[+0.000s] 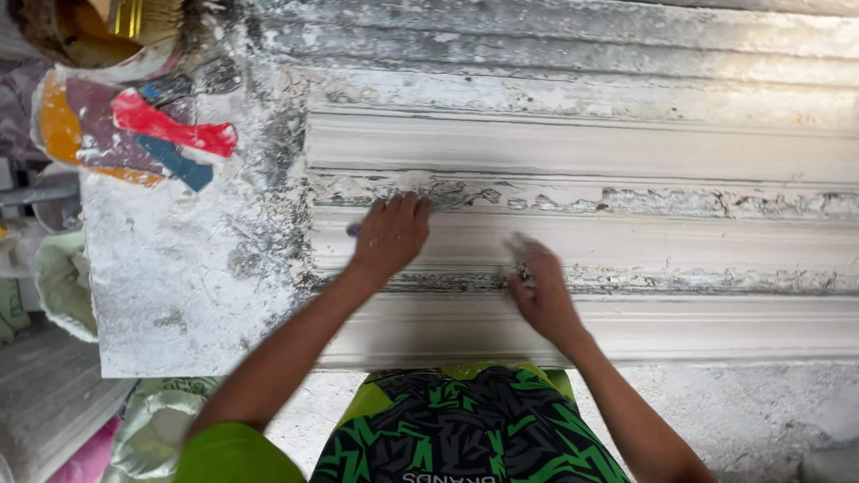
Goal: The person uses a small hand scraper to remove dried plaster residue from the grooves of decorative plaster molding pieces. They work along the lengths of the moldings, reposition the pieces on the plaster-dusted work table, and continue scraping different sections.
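Both hands, left hand (390,234) and right hand (540,291), lay spread flat on the white ribbed moulding (626,152) (flaking grooves); the bench (179,268) offered room left.

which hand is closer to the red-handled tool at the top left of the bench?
Left. The left hand lies flat on the white plaster moulding, down and right of the red-handled tool without touching it. The right hand rests farther right along the moulding, clearly more distant.
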